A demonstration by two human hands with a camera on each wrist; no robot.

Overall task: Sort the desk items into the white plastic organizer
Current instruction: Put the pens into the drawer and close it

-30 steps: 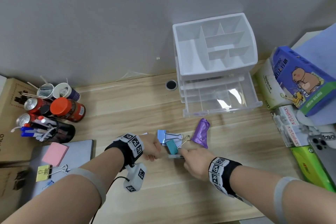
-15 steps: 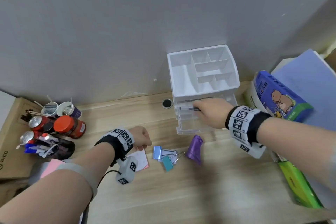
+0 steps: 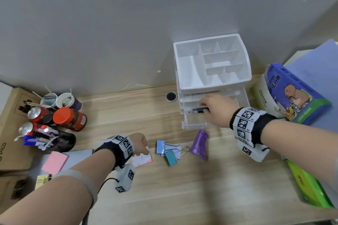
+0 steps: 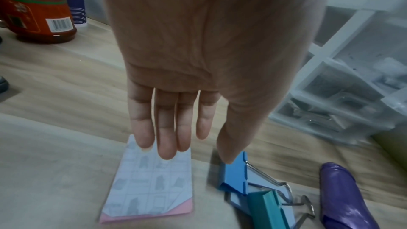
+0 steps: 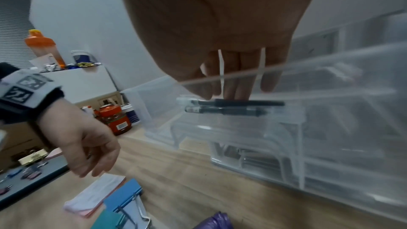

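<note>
The white plastic organizer (image 3: 192, 76) stands at the back of the desk with a clear drawer (image 3: 193, 124) pulled out. My right hand (image 3: 203, 105) reaches into that drawer and pinches a black pen (image 3: 196, 112) lying crosswise; the right wrist view shows my fingertips (image 5: 229, 96) on the pen (image 5: 264, 103), with a second dark pen just beneath it. My left hand (image 3: 144, 150) hovers with straight fingers (image 4: 165, 145) over a small printed note pad (image 4: 152, 185). A blue binder clip (image 3: 161, 147), a teal clip (image 3: 171, 158) and a purple roll (image 3: 199, 145) lie between the hands.
At the left stand a red-lidded jar (image 3: 70, 118), cans, paper cups and a dark pen holder (image 3: 54, 140). A pink sticky pad (image 3: 54, 162) and a yellow clip (image 3: 43, 179) lie on a grey board. Boxes (image 3: 292, 93) crowd the right edge.
My right hand left the clips and carried the pen up into the open drawer. My left hand drew back left from the clips to above the note pad.
</note>
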